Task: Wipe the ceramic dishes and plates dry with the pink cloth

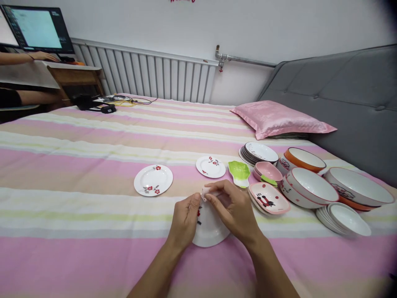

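Observation:
My left hand (185,220) grips the left edge of a small white plate with a red flower pattern (208,230), held low over the striped bedspread (93,215). My right hand (233,209) lies over the plate's top. Its thumb and fingers pinch a small pale scrap (205,192) at the rim, too small to name. Both hands have their fingers closed. Two more flowered plates lie flat beyond: one (153,179) to the left, one (211,166) straight ahead.
To the right lie a green leaf dish (239,172), pink dishes (268,198), a plate stack (259,152), several bowls (307,187) and a saucer stack (344,218). A pink pillow (279,119) leans by the grey headboard (347,95). Another person's arm (27,56) rests at a desk, back left.

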Demonstrator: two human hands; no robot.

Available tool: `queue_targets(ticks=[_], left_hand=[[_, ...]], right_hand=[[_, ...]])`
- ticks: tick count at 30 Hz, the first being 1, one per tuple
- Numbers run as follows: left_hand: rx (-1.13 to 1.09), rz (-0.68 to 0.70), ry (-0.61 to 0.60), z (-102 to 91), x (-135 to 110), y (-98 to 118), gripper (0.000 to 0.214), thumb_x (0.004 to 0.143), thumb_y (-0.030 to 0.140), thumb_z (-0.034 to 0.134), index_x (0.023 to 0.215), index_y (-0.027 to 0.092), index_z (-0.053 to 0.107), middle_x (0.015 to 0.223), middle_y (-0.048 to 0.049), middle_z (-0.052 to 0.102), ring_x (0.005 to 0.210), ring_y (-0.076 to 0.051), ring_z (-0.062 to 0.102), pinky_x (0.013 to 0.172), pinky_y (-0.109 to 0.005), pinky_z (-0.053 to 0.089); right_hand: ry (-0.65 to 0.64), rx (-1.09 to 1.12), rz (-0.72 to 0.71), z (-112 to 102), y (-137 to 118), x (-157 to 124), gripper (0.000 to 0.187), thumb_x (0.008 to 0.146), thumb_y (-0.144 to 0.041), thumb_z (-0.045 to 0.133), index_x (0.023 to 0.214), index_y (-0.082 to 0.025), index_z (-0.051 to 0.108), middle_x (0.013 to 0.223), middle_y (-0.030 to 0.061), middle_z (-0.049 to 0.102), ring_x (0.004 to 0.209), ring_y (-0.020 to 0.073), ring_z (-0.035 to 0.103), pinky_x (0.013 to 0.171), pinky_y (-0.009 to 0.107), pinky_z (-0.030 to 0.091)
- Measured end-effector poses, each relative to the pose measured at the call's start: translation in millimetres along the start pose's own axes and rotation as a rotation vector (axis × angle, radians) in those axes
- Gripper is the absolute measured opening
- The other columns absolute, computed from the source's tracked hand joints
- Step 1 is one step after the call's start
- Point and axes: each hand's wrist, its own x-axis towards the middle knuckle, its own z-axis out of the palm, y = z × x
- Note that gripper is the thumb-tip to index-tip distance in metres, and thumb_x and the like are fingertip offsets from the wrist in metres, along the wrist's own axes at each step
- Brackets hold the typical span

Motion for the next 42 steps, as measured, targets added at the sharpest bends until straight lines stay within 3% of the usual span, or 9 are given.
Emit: queue_targets(ticks=[3, 9, 12, 16, 21, 26, 34, 42], left_hand=[[0.020, 0.007, -0.021, -0.8, -0.3, 0.5, 0.037, 0.088, 0.040, 0.035, 0.059, 0.019, 0.037, 0.053, 0.0052, 0.034, 0.050, -0.009, 0.032, 0.047, -0.023, 0.026], [-0.028, -0.001, -0.031, -3.1, 0.2, 0.0, 0.038, 0.088, 0.043, 0.035, 0.060, 0.018, 0.041, 0.055, 0.0040, 0.037, 0.053, -0.010, 0.035, 0.049, -0.024, 0.029], [-0.105, -0.040, -0.008, -3.5, 1.0, 1.6, 0.039, 0.086, 0.045, 0.038, 0.059, 0.018, 0.043, 0.055, 0.0031, 0.040, 0.053, -0.011, 0.038, 0.050, -0.024, 0.032], [-0.255, -0.111, 0.020, -4.7, 2.4, 7.1, 0.041, 0.083, 0.048, 0.043, 0.065, 0.015, 0.057, 0.058, -0.0010, 0.054, 0.057, -0.013, 0.050, 0.054, -0.024, 0.041], [-0.400, -0.233, 0.084, -6.5, 3.4, 11.7, 0.045, 0.081, 0.053, 0.046, 0.078, 0.012, 0.066, 0.062, -0.0046, 0.064, 0.055, -0.015, 0.058, 0.055, -0.026, 0.046], [-0.515, -0.253, 0.171, -7.4, 5.2, 12.4, 0.044, 0.079, 0.051, 0.051, 0.091, 0.012, 0.067, 0.069, -0.0064, 0.068, 0.062, -0.018, 0.063, 0.056, -0.027, 0.050], [-0.629, -0.300, 0.443, -12.2, 11.8, 9.2, 0.044, 0.076, 0.051, 0.056, 0.095, 0.013, 0.065, 0.077, -0.0084, 0.070, 0.071, -0.020, 0.067, 0.065, -0.031, 0.054], [-0.608, -0.312, 0.850, -23.4, 22.1, 4.9, 0.040, 0.081, 0.048, 0.050, 0.097, 0.013, 0.063, 0.091, -0.0104, 0.069, 0.076, -0.020, 0.067, 0.069, -0.035, 0.055]], right_hand=[[-0.011, 0.030, 0.027, -4.0, -0.6, 0.1, 0.022, 0.080, -0.021, 0.059, 0.101, -0.023, 0.054, 0.094, 0.0016, 0.066, 0.086, 0.0159, 0.061, 0.075, 0.028, 0.047], [-0.152, 0.073, -0.033, -13.0, -2.2, 2.4, 0.023, 0.079, -0.015, 0.056, 0.099, -0.024, 0.063, 0.097, 0.0012, 0.067, 0.092, 0.0161, 0.061, 0.083, 0.029, 0.047], [-0.137, 0.148, 0.019, -14.5, -0.3, 3.1, 0.023, 0.080, -0.016, 0.054, 0.099, -0.023, 0.064, 0.098, 0.0028, 0.067, 0.092, 0.0171, 0.062, 0.083, 0.031, 0.049], [-0.115, 0.242, 0.055, -15.9, 3.7, 3.4, 0.017, 0.082, -0.019, 0.054, 0.092, -0.022, 0.067, 0.095, 0.0034, 0.068, 0.092, 0.0174, 0.062, 0.082, 0.032, 0.051], [-0.093, 0.225, 0.095, -17.6, 4.9, 3.8, 0.018, 0.083, -0.026, 0.055, 0.094, -0.023, 0.068, 0.096, 0.0038, 0.069, 0.093, 0.0192, 0.062, 0.083, 0.035, 0.050], [-0.085, 0.213, 0.182, -17.5, 4.9, 3.9, 0.018, 0.082, -0.031, 0.057, 0.091, -0.023, 0.070, 0.094, 0.0035, 0.071, 0.091, 0.0197, 0.063, 0.081, 0.034, 0.050], [-0.096, 0.212, 0.253, -16.4, 4.4, 2.4, 0.020, 0.080, -0.031, 0.057, 0.091, -0.022, 0.071, 0.093, 0.0043, 0.071, 0.086, 0.0206, 0.065, 0.074, 0.032, 0.052], [-0.283, 0.170, 0.186, -12.5, 4.6, 1.5, 0.029, 0.079, -0.020, 0.053, 0.107, -0.023, 0.064, 0.092, 0.0026, 0.068, 0.082, 0.0172, 0.061, 0.069, 0.028, 0.047]])
